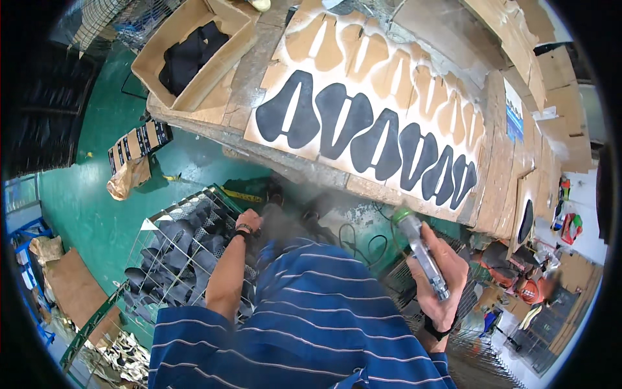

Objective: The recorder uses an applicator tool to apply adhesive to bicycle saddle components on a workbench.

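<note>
At the far left, a flat brown cardboard sheet lies beyond a wire basket loaded with dark grey moulded pieces; above it on the bench, an open cardboard box holds black pieces; the left hand hangs near the basket's edge with its fingers curled and nothing visible in them – whether they are fully closed or touch the rim, I cannot tell; along the bench to its right, a row of black curved pads, each with a pale slot down its middle, lies on a cardboard backing sheet rimmed with white overspray; the pads look thin, light and fairly soft, so they would probably bend if pinched at one tip and are best taken by the outer edges; farther right, off the near edge of the bench, the right hand is wrapped around what looks like a silver spray gun, its green round end pointing away from the body; the gun seems rigid, smooth and moderately heavy, perhaps slippery if wet – the midsection, where the palm and fingers already close, appears the surest place to grip.
</note>
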`<state>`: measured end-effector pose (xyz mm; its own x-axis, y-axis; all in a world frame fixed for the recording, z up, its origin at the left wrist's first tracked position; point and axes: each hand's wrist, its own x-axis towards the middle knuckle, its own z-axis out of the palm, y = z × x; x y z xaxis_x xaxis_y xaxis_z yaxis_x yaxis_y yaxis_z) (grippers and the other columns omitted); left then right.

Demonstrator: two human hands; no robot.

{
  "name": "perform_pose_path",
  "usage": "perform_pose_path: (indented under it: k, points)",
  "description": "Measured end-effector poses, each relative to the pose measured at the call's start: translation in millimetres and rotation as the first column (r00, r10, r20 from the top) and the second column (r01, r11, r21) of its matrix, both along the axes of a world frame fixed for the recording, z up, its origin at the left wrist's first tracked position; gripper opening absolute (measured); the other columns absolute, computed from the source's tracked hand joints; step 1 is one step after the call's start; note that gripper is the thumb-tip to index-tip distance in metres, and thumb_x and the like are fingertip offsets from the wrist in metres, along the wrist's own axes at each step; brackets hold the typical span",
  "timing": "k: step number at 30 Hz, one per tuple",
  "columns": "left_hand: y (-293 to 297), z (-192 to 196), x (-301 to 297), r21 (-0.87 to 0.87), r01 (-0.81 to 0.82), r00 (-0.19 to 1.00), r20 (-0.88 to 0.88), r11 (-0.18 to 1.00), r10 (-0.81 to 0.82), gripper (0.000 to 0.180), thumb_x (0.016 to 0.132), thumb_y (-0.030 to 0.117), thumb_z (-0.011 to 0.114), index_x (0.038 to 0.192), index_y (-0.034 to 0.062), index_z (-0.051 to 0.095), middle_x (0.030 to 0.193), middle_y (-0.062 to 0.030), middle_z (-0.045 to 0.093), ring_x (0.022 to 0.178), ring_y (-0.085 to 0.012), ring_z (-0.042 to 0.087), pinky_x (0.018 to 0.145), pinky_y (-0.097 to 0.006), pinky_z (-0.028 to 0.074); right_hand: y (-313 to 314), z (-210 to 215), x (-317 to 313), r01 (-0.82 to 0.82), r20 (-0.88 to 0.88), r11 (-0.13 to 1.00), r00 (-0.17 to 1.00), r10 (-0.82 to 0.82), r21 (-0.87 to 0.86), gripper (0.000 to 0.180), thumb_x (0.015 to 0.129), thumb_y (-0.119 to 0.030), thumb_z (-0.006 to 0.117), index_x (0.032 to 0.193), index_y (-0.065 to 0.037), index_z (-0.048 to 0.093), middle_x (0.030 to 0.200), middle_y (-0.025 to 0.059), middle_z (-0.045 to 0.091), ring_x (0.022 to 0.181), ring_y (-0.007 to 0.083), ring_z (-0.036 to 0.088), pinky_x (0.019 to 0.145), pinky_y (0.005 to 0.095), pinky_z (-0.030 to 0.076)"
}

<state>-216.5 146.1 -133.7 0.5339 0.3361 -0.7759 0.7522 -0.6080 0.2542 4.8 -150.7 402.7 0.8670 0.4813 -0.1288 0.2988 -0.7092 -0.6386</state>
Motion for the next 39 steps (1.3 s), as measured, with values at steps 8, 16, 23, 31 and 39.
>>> perform_pose_path:
  k: [8,16,23,31,39]
  points:
    - [5.2,-21.3,-9.9,0.033,0.011,1.0,0.001,0.999,-0.011,0.039,0.088,0.042,0.066,0.095,0.0047,0.077,0.101,-0.0233,0.075,0.097,-0.0434,0.072,0.09,-0.05,0.058,0.7,-0.7,6.6,-0.088,-0.028,0.996,0.996,0.089,0.014,0.059,0.075,0.003,0.076,0.133,0.002,0.067,0.089,0.0179,0.07,0.075,0.0264,0.068,0.071,0.0315,0.052]
    - [-0.3,14.0,15.2,-0.071,0.021,0.999,-0.023,0.997,-0.022,0.043,0.086,0.038,0.062,0.103,0.0014,0.076,0.113,-0.0255,0.073,0.111,-0.044,0.069,0.098,-0.051,0.055,10.9,-6.4,4.3,-0.151,-0.163,0.988,0.974,0.155,0.039,0.075,0.063,0.001,0.067,0.138,0.0,0.064,0.09,0.0205,0.068,0.077,0.0392,0.067,0.073,0.0391,0.054]
    - [-0.7,17.9,12.6,-0.064,-0.029,1.0,-0.013,0.998,0.028,0.042,0.085,0.036,0.06,0.102,0.0012,0.075,0.117,-0.0253,0.071,0.113,-0.0443,0.068,0.1,-0.05,0.055,-1.7,-5.7,6.8,-0.174,-0.129,0.983,0.975,0.179,0.053,0.061,0.07,0.006,0.067,0.132,0.003,0.067,0.083,0.0179,0.067,0.067,0.0315,0.064,0.065,0.0343,0.05]
    - [-14.8,26.1,5.7,-0.035,0.059,0.997,-0.038,0.998,-0.06,0.047,0.086,0.038,0.063,0.111,-0.0002,0.074,0.117,-0.0293,0.071,0.113,-0.0432,0.069,0.097,-0.049,0.056,-48.3,-11.3,12.3,-0.225,-0.15,0.964,0.958,0.246,0.14,0.059,0.071,0.007,0.074,0.129,0.004,0.068,0.083,0.0184,0.066,0.068,0.0302,0.065,0.066,0.0331,0.05]
    - [-45.2,26.0,-5.3,0.01,0.127,0.99,-0.063,0.992,-0.126,0.046,0.091,0.04,0.061,0.109,0.0,0.074,0.116,-0.0266,0.072,0.109,-0.0461,0.07,0.097,-0.053,0.056,-91.8,-27.7,11.3,-0.085,-0.015,0.973,0.996,0.091,0.215,0.06,0.069,0.009,0.076,0.129,0.004,0.069,0.085,0.0157,0.068,0.072,0.0261,0.066,0.07,0.0313,0.051]
